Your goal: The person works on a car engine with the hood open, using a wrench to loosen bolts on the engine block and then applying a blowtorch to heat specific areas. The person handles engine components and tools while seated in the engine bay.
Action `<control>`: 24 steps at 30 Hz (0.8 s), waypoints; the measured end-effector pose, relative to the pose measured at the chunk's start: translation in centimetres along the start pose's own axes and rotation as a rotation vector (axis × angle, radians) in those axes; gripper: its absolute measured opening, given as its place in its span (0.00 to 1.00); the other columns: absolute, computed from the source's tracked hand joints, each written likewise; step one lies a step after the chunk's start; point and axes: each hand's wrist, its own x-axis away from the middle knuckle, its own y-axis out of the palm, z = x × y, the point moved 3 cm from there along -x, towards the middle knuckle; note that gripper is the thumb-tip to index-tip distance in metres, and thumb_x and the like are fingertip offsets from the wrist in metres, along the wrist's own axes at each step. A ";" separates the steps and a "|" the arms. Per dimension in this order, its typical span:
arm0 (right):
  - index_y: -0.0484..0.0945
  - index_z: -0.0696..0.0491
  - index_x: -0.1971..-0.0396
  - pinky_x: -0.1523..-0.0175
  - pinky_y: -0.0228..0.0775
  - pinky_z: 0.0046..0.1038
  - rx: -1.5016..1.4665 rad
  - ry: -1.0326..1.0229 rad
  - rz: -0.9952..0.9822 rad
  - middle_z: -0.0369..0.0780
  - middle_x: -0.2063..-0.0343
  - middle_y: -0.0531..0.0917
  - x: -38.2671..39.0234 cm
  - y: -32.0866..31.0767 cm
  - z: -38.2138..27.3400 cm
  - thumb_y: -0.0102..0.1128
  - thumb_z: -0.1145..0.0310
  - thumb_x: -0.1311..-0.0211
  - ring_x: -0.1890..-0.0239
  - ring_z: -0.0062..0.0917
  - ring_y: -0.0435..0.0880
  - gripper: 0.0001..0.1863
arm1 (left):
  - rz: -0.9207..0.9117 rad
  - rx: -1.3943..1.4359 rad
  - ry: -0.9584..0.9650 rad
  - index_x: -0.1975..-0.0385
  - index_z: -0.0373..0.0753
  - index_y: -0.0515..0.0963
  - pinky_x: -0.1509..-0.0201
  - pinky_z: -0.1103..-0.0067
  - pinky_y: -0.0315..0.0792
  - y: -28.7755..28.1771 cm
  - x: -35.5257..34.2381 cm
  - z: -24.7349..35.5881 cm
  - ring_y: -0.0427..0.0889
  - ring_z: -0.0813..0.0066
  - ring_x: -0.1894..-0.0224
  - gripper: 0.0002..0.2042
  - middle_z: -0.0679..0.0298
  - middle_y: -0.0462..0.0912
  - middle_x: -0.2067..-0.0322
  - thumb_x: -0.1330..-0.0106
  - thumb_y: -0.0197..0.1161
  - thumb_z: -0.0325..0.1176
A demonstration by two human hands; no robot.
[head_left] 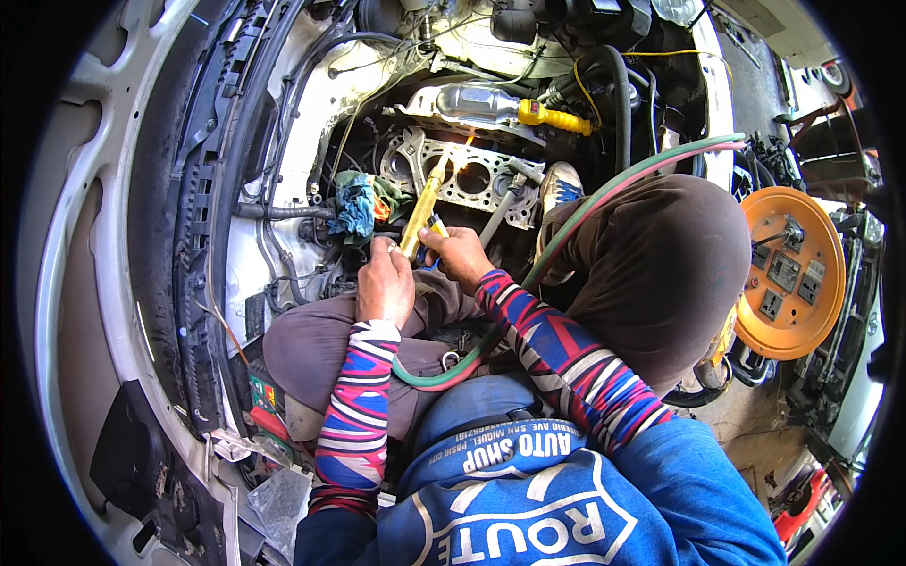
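My left hand (385, 285) is closed at the lower end of a long brass-yellow torch (425, 206), which slants up and away from me. My right hand (460, 256) pinches beside that end, at a small yellow-and-dark piece (438, 226) whose kind I cannot make out. Past the torch's far end lies an engine block (486, 198) with round bores, and a small orange glow shows above its edge. A silver wrench (413, 156) rests on the block's left part. On its right, a hammer-like tool (510, 200) leans. The green and red twin hose (604, 193) loops across my lap toward my hands.
A caged work light with a yellow handle (557, 116) lies behind the block. Blue-green rags (354, 205) sit left of it, by pipes and cables. My bent knees flank the work. An orange cable reel (802, 311) stands at the right. The car's body edge (123, 283) curves along the left.
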 end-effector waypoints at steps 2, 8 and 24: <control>0.79 0.54 0.70 0.85 0.46 0.20 0.005 -0.001 -0.002 0.33 0.84 0.78 -0.1 0.0 0.0 0.64 0.58 0.34 0.90 0.12 0.62 0.14 | -0.002 -0.002 -0.001 0.54 0.36 0.71 0.62 0.48 0.72 -0.1 0.0 0.0 0.80 0.33 0.64 0.10 0.36 0.81 0.70 0.27 0.48 0.34; 0.80 0.54 0.70 0.85 0.46 0.20 0.001 -0.002 0.000 0.33 0.84 0.78 -0.2 0.0 0.2 0.64 0.58 0.34 0.90 0.12 0.62 0.14 | -0.009 -0.007 -0.009 0.54 0.36 0.70 0.61 0.48 0.72 -0.1 0.1 0.0 0.80 0.33 0.64 0.10 0.36 0.81 0.69 0.27 0.48 0.34; 0.82 0.61 0.78 0.80 0.56 0.25 0.010 -0.031 0.006 0.37 0.85 0.79 -0.2 0.0 0.3 0.66 0.59 0.38 0.86 0.18 0.70 0.19 | -0.035 -0.005 -0.071 0.55 0.37 0.72 0.57 0.49 0.71 -0.8 0.4 0.5 0.80 0.33 0.60 0.10 0.39 0.82 0.66 0.27 0.47 0.35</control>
